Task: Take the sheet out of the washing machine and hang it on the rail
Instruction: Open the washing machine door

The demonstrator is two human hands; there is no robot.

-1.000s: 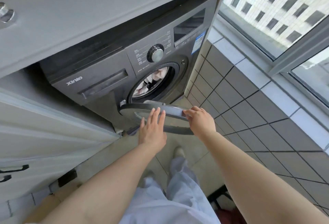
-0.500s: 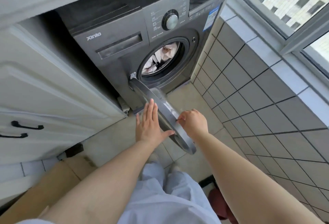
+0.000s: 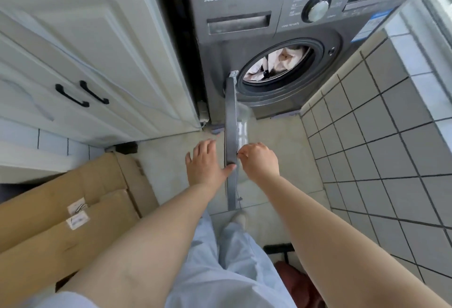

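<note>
Grey door (image 3: 231,121) swinging open: right hand (image 3: 259,160) pinching its edge, left hand (image 3: 204,162) spread, thumb touching. Next I'm reaching for the sheet (image 3: 278,61).

the washing machine (image 3: 269,38) is a dark grey front-loader standing on the floor, its round door (image 3: 231,141) swung wide open on the left hinge and seen edge-on. inside the drum lies the sheet (image 3: 281,61), a crumpled pale bundle, whitish with what looks like a pinkish tint, filling the upper part of the round opening; its exact pattern is hard to tell.
</note>
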